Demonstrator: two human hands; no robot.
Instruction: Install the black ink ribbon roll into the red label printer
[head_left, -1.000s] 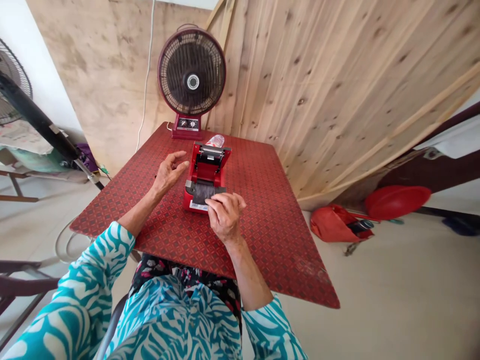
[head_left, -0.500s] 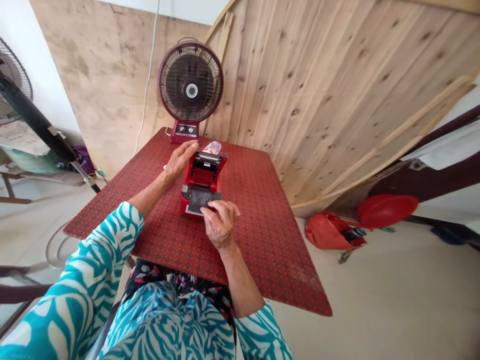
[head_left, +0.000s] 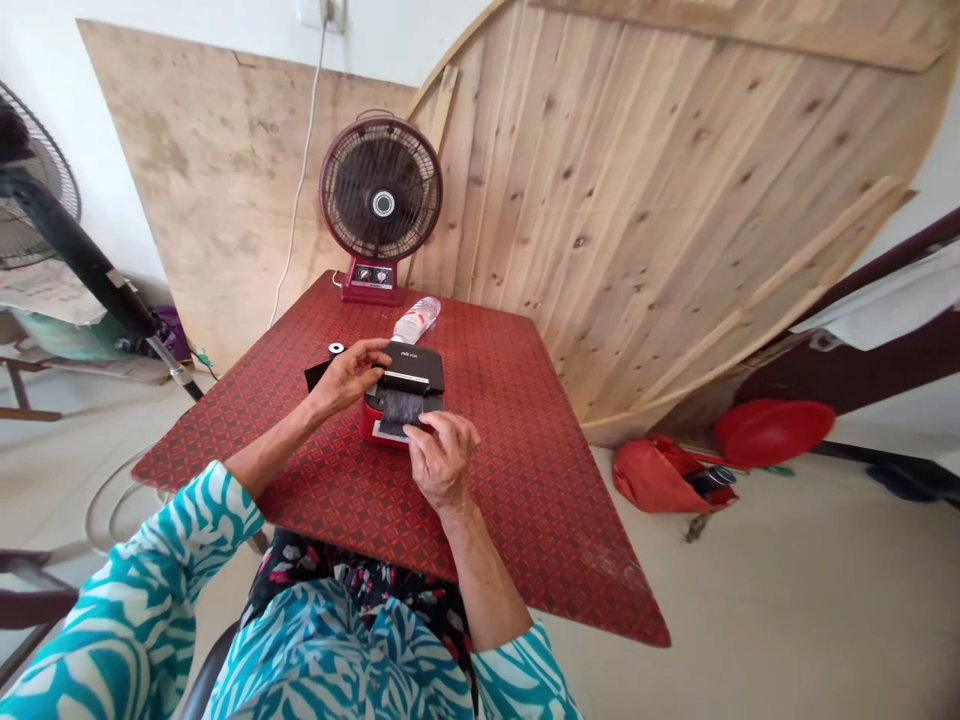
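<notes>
A small red device [head_left: 370, 424] with a black lid [head_left: 414, 366] sits on the red patterned table. The lid is tilted down over most of the body. A dark strip [head_left: 401, 408] comes out at its front and hangs over the edge. My left hand [head_left: 351, 375] touches the lid's left side, fingers partly spread, holding nothing. My right hand [head_left: 442, 455] pinches the lower right corner of the dark strip between thumb and fingertips.
Behind the device lies a clear bottle [head_left: 417, 320]; a small white-and-black roll [head_left: 336, 349] and a black item [head_left: 315, 376] are to its left. A dark red fan [head_left: 382, 205] stands at the table's [head_left: 525, 450] back. A red bag [head_left: 652, 475] is on the floor.
The lid, upright before, has swung down toward the front. My left hand has come down with it. The bottle and roll show more. My right hand stays at the strip.
</notes>
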